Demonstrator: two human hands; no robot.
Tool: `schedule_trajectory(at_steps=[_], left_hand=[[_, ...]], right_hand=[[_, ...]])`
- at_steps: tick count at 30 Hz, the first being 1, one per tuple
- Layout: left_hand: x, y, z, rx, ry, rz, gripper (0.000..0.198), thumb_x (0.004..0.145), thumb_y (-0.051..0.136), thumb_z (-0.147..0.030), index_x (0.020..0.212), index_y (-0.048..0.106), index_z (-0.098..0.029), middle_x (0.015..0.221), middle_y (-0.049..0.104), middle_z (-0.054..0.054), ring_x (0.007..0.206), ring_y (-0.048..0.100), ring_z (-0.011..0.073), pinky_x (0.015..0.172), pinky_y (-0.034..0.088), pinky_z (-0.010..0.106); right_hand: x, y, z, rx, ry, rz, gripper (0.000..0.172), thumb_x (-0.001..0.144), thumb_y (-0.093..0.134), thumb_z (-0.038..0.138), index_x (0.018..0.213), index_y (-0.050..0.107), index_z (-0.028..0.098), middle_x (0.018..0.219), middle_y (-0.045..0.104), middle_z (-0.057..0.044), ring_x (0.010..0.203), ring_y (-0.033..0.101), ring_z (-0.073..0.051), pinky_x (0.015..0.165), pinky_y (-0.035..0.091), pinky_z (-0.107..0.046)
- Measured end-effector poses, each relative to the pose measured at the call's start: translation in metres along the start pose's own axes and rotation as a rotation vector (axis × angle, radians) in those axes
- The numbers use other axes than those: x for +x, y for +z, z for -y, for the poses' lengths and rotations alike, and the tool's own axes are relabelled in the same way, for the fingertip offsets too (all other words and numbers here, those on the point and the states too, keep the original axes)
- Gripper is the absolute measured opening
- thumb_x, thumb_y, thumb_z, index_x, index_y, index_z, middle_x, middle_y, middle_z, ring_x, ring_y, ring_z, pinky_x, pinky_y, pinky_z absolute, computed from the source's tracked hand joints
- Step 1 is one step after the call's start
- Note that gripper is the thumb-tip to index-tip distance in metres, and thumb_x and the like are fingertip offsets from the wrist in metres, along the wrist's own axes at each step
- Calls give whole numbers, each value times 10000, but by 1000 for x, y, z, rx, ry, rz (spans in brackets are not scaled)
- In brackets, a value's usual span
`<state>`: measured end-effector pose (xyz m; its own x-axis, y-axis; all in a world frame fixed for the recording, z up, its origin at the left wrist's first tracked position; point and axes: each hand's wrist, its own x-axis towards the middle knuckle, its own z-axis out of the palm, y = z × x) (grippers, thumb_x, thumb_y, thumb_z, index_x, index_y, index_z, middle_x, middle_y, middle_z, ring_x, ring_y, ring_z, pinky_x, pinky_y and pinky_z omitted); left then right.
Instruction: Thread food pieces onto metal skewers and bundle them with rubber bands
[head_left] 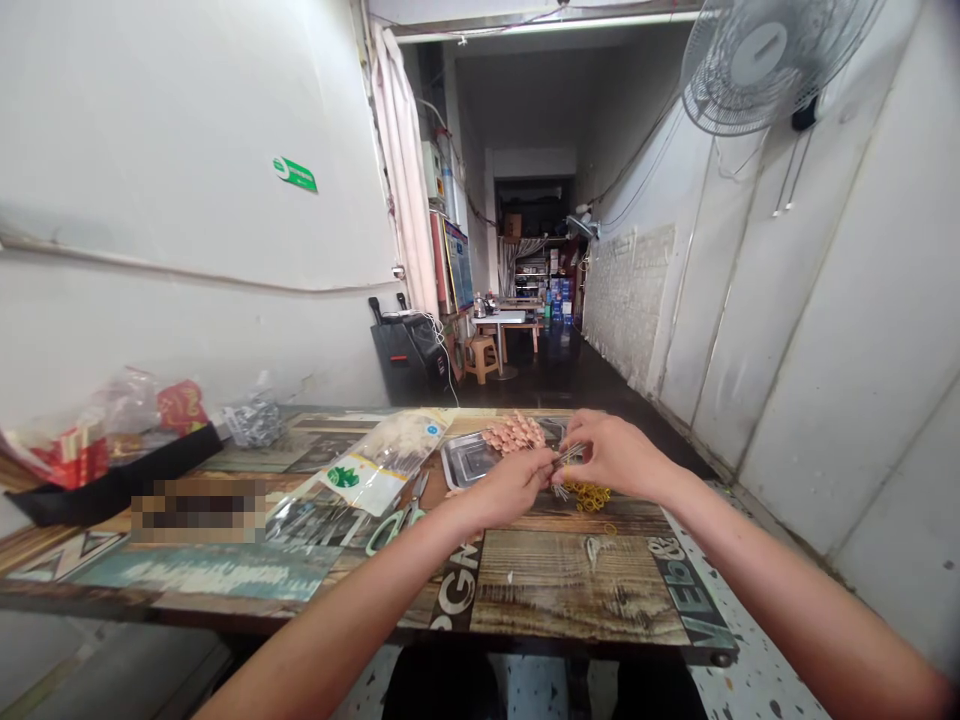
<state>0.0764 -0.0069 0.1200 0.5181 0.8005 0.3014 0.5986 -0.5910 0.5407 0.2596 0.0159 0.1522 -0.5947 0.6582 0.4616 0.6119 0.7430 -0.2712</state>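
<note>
Two bare arms reach in from the bottom of the frame and meet near the middle, over the far edge of a bench [570,590] with a printed wood-plank top. The left hand [510,488] and the right hand [615,455] come together with fingers curled, each pinching an end of a small bundle of sticks [564,463] held between them, just above the bench. The sticks are thin and partly hidden by the fingers.

Directly below the right hand, a loose pile of yellow rubber bands [589,495] lies on the bench. Just beyond the left hand sits a shallow metal tray [466,462], with a heap of pinkish skewered food [514,433] at its far side. To the left of the hands lie scissors [394,525] with pale green handles and a clear plastic bag [382,460]. At the far left of the frame a black tray [112,485] holds crinkled red and clear packets.

The room is narrow with pale walls. A wall fan [765,60] hangs in the upper right of the frame. Past the bench, a dark corridor runs back past a black speaker [409,355] and a small stool [480,355].
</note>
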Motion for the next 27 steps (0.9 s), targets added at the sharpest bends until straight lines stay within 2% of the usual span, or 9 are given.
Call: schedule_trajectory(at_steps=[3, 5, 11, 15, 18, 23, 27], left_hand=[[-2, -4, -3, 43, 25, 22, 231, 869, 306, -219, 712, 469, -173, 692, 466, -14, 671, 425, 124, 637, 349, 237], [-3, -6, -6, 12, 32, 45, 238, 874, 305, -230, 707, 464, -173, 688, 462, -13, 666, 422, 122, 631, 346, 234], [-5, 3, -8, -193, 8, -22, 228, 884, 336, -314, 712, 409, -182, 690, 399, -21, 634, 374, 108, 590, 342, 217], [-3, 6, -8, -263, -2, -43, 301, 897, 310, -406, 709, 394, -187, 673, 392, -23, 611, 361, 106, 572, 339, 220], [-2, 3, -10, -272, -7, -36, 335, 886, 327, -463, 720, 409, -184, 677, 400, -20, 623, 369, 111, 578, 339, 226], [-1, 1, -19, -394, -10, 24, 368, 875, 334, -504, 715, 400, -180, 672, 369, -29, 589, 328, 95, 547, 310, 218], [-3, 2, -22, -458, -16, 68, 378, 857, 367, -525, 721, 410, -175, 684, 366, -29, 603, 330, 96, 556, 313, 217]], right_hand=[[-3, -4, 2, 6, -34, 59, 251, 662, 672, 492, 803, 714, 290, 803, 601, 13, 664, 555, -126, 538, 361, -230], [-6, -5, 2, 26, -34, 33, 289, 650, 682, 498, 834, 716, 277, 824, 598, 5, 664, 557, -122, 534, 367, -230], [-8, 3, -1, 116, -13, -169, 371, 633, 703, 485, 944, 697, 283, 968, 569, -4, 604, 522, -83, 536, 428, -239], [-10, 11, -1, 212, 17, -331, 408, 639, 705, 464, 1000, 682, 275, 1133, 527, -36, 563, 505, -69, 543, 489, -275], [-14, 12, 0, 257, 25, -411, 429, 644, 716, 422, 1052, 661, 300, 1273, 450, -41, 630, 546, -89, 586, 531, -300], [-19, 11, 4, 374, 14, -473, 464, 640, 727, 379, 1090, 640, 308, 1421, 282, -32, 911, 577, -179, 613, 556, -292], [-22, 11, 5, 372, 1, -461, 452, 650, 720, 359, 1090, 642, 295, 1449, 242, -36, 878, 577, -160, 637, 550, -301]])
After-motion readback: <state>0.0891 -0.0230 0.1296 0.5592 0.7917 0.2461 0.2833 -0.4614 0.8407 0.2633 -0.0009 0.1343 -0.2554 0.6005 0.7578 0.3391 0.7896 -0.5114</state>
